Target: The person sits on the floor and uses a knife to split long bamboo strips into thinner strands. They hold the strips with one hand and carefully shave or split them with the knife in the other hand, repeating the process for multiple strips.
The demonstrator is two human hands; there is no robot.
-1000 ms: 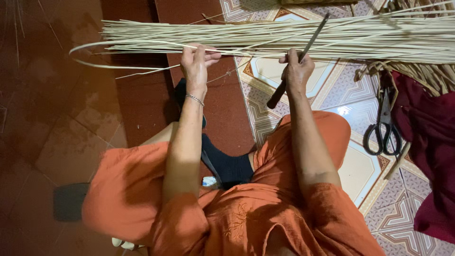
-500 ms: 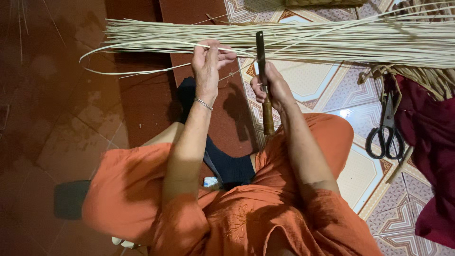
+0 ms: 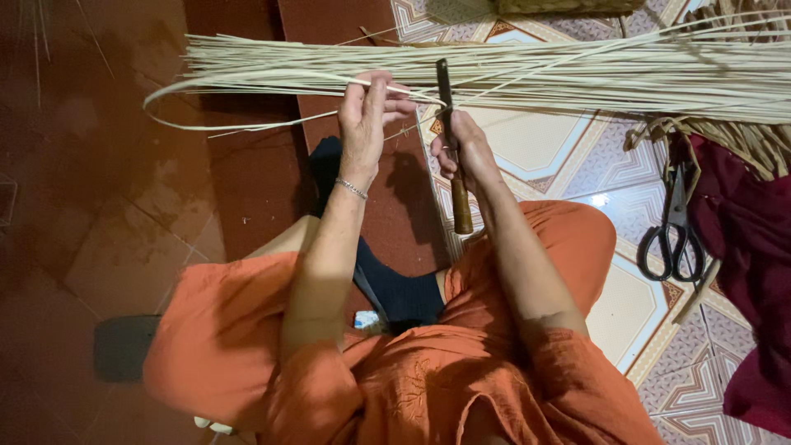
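Upright wooden-handled knife (image 3: 451,140) meets a thin pale cane strip (image 3: 247,124), looping leftward.

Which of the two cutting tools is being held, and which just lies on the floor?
The knife with the brown wooden handle is held upright in the right hand. The black-handled scissors lie untouched on the patterned tiles, far to the right.

The bundle of pale strips (image 3: 577,74) runs off the right edge, so its far ends cannot be seen. The right hand (image 3: 463,152) covers the middle of the knife (image 3: 451,140), hiding where blade meets wooden handle. The maroon cloth (image 3: 754,272) is cut by the right edge and overlaps part of the scissors (image 3: 677,231). A woven basket (image 3: 568,5) shows only its lower rim at the top edge. The dark object (image 3: 124,346) beneath the orange garment (image 3: 428,379) is too dim to identify.
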